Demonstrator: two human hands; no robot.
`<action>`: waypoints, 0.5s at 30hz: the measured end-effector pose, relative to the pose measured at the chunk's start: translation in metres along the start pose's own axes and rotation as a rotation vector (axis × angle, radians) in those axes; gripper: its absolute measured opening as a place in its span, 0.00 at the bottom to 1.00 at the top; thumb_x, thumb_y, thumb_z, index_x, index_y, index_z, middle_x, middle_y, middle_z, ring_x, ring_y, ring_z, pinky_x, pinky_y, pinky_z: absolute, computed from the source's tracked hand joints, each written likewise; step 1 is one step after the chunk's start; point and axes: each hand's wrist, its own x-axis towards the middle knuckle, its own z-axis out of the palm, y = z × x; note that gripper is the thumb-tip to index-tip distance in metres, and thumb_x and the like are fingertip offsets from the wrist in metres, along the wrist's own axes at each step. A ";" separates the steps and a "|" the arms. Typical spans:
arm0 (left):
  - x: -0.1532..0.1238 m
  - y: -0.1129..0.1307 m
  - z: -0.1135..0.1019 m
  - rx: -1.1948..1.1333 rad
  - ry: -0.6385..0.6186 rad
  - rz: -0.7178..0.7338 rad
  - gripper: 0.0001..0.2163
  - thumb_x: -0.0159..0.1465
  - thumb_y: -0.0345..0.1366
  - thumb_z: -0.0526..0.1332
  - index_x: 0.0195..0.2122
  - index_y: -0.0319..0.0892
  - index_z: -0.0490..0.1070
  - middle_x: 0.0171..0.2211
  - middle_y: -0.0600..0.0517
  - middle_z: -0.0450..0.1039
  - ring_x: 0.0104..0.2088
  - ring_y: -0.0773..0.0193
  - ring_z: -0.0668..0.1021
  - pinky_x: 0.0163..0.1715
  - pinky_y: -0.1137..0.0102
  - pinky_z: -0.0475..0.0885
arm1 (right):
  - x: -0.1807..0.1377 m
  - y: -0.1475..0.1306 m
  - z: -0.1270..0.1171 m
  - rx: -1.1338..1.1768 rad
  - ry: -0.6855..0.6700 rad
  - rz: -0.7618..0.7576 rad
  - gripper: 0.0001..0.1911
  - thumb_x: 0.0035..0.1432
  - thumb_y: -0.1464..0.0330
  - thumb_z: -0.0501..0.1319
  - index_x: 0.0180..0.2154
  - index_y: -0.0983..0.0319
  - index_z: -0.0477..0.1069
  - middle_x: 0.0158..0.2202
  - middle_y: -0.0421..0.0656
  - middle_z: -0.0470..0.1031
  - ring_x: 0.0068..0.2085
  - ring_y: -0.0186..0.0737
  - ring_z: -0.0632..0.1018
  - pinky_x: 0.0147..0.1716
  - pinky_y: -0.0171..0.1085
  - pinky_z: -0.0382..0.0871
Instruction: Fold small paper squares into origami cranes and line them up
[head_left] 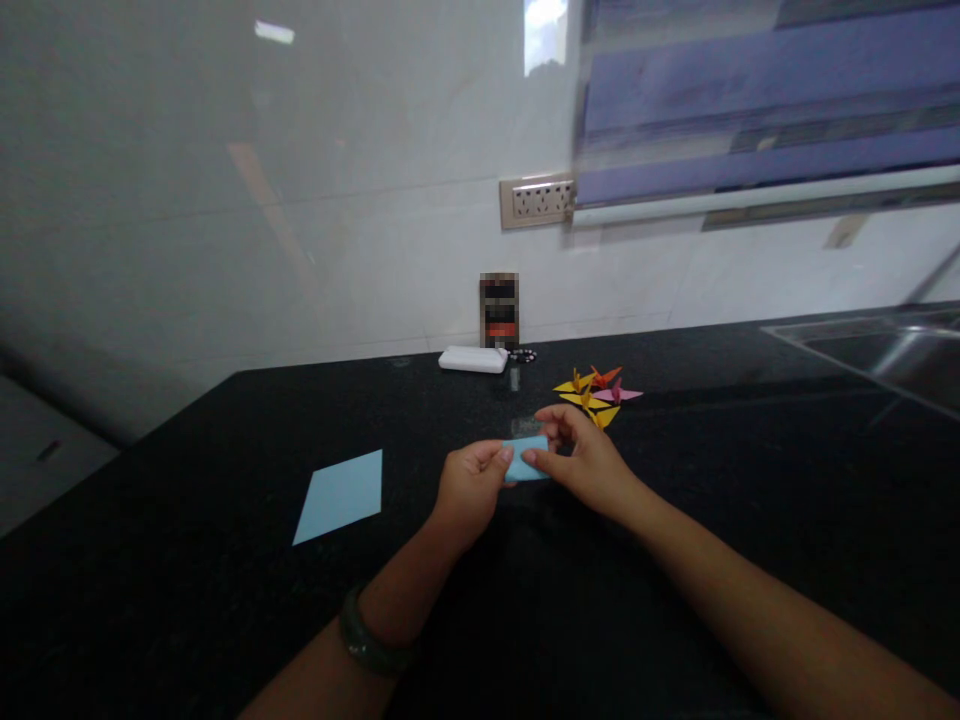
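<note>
A small piece of folded light-blue paper [526,459] is held between my two hands, a little above the dark countertop. My left hand [472,485] pinches its left edge, thumb on top. At the right edge my right hand [589,460] grips it, with the thumb lying on the paper and the index finger raised and curled behind. Beyond my right hand stand several folded paper cranes [591,398] in yellow, orange and pink. To the left of my hands a larger light-blue sheet [342,495] lies flat.
On the black countertop [225,450], a white power bank [472,359] lies by the wall with a beaded strap [523,355] beside it. A pixelated upright object [499,310] leans there. A sink [900,350] is at the right, a socket panel [537,201] on the wall.
</note>
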 end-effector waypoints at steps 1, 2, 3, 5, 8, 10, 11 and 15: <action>0.000 0.000 0.000 -0.004 0.013 0.001 0.10 0.51 0.37 0.60 0.31 0.36 0.74 0.24 0.51 0.75 0.25 0.66 0.75 0.26 0.72 0.71 | 0.001 0.000 0.000 0.042 -0.026 0.046 0.17 0.45 0.67 0.62 0.39 0.63 0.62 0.24 0.36 0.63 0.23 0.30 0.66 0.22 0.31 0.60; 0.001 -0.001 0.000 -0.003 0.021 0.006 0.10 0.51 0.37 0.60 0.31 0.36 0.74 0.24 0.51 0.75 0.25 0.66 0.75 0.26 0.72 0.71 | 0.001 -0.001 -0.001 0.065 -0.059 0.089 0.14 0.45 0.66 0.61 0.36 0.64 0.63 0.23 0.36 0.63 0.22 0.29 0.64 0.20 0.30 0.59; 0.001 -0.001 -0.001 -0.001 0.026 0.011 0.10 0.51 0.37 0.60 0.31 0.36 0.74 0.25 0.51 0.75 0.25 0.66 0.75 0.26 0.72 0.71 | 0.001 -0.002 -0.001 0.073 -0.091 0.124 0.11 0.47 0.65 0.60 0.32 0.64 0.65 0.21 0.36 0.62 0.20 0.28 0.63 0.18 0.30 0.57; 0.001 -0.002 -0.001 0.000 0.030 0.018 0.10 0.51 0.37 0.61 0.31 0.36 0.74 0.25 0.51 0.75 0.26 0.65 0.75 0.26 0.72 0.72 | 0.000 -0.006 -0.002 0.072 -0.133 0.164 0.09 0.48 0.64 0.58 0.26 0.64 0.65 0.19 0.36 0.61 0.18 0.27 0.62 0.17 0.29 0.55; 0.002 -0.003 -0.001 0.005 0.037 0.019 0.10 0.50 0.37 0.61 0.30 0.36 0.74 0.24 0.51 0.75 0.25 0.65 0.75 0.26 0.72 0.72 | -0.001 -0.010 -0.004 0.073 -0.133 0.178 0.09 0.49 0.64 0.57 0.24 0.64 0.65 0.17 0.35 0.61 0.17 0.27 0.61 0.16 0.29 0.53; 0.002 -0.003 -0.001 0.011 0.039 0.016 0.10 0.50 0.37 0.61 0.30 0.36 0.74 0.24 0.51 0.75 0.25 0.66 0.75 0.25 0.72 0.72 | -0.001 -0.011 -0.004 0.074 -0.129 0.174 0.09 0.49 0.64 0.57 0.24 0.64 0.65 0.16 0.35 0.60 0.17 0.27 0.60 0.15 0.29 0.52; 0.002 -0.003 -0.001 0.012 0.037 0.013 0.10 0.50 0.37 0.61 0.30 0.35 0.74 0.23 0.51 0.75 0.24 0.66 0.75 0.25 0.72 0.71 | -0.001 -0.011 -0.004 0.073 -0.127 0.169 0.09 0.49 0.65 0.57 0.24 0.64 0.65 0.15 0.34 0.59 0.16 0.27 0.60 0.16 0.29 0.52; 0.002 -0.002 -0.001 0.008 0.000 -0.007 0.10 0.51 0.38 0.61 0.30 0.35 0.73 0.24 0.51 0.75 0.25 0.66 0.75 0.25 0.73 0.71 | -0.001 -0.009 -0.004 0.075 -0.097 0.125 0.09 0.48 0.65 0.57 0.22 0.64 0.65 0.16 0.35 0.59 0.18 0.28 0.60 0.17 0.30 0.53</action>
